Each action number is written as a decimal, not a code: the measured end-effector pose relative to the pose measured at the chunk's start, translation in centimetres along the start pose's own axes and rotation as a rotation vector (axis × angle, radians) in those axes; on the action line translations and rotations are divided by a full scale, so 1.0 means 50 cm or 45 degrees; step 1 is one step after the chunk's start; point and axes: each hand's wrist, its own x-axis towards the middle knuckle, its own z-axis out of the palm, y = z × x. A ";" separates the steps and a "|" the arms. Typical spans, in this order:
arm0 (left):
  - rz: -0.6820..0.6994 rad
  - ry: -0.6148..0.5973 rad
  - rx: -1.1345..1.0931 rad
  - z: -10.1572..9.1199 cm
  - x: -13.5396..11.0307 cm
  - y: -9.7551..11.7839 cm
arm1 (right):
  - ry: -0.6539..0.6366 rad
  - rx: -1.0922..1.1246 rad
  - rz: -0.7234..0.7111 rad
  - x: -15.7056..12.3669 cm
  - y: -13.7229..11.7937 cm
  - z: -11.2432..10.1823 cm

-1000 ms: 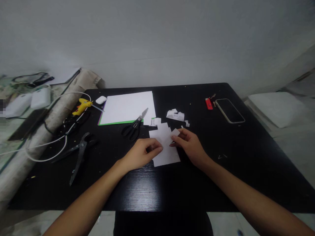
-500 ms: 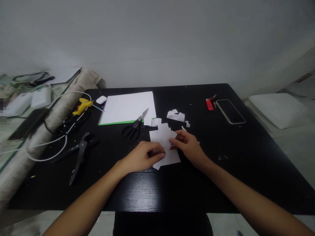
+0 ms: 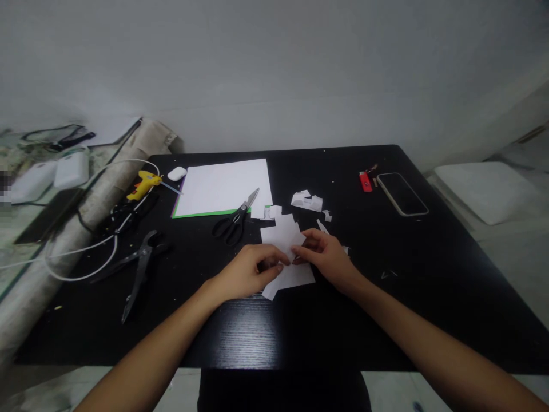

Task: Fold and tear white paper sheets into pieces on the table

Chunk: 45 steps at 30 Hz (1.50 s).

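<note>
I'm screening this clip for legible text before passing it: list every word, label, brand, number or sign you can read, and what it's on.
Readable text: none.
Red lighter: a dark mark, too small to read.
Phone: dark screen, no text discernible.
Cut paper and large white sheet: no writing discernible.

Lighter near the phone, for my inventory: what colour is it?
The lighter is red; head view.
</note>
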 end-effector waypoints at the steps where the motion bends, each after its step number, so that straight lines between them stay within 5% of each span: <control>1: -0.003 0.012 0.002 0.001 0.000 -0.002 | 0.001 -0.009 -0.005 0.000 0.000 -0.001; 6: -0.038 0.129 0.037 -0.001 0.004 -0.014 | 0.095 -0.216 -0.155 0.000 0.009 -0.007; 10: -0.104 0.376 0.080 -0.009 0.011 -0.035 | 0.251 -0.855 -0.508 -0.003 0.019 -0.015; 15: -0.157 0.411 -0.001 -0.012 0.012 -0.052 | 0.087 -1.358 -0.617 0.000 0.039 -0.024; 24: 0.007 0.204 0.099 0.005 0.010 -0.037 | 0.100 -1.319 -0.706 0.005 0.061 -0.026; 29: 0.119 0.116 0.183 0.005 0.007 -0.022 | -0.041 -1.295 -0.653 0.000 0.050 -0.017; 35: -0.018 0.272 0.255 0.002 0.009 -0.030 | -0.174 -1.463 -0.553 -0.005 0.039 -0.011; 39: 0.039 0.398 0.534 0.000 0.012 -0.056 | -0.105 -1.545 -0.563 -0.007 0.037 -0.013; 45: 0.019 0.389 0.579 0.002 0.011 -0.071 | 0.201 -1.695 -0.568 0.006 0.043 -0.029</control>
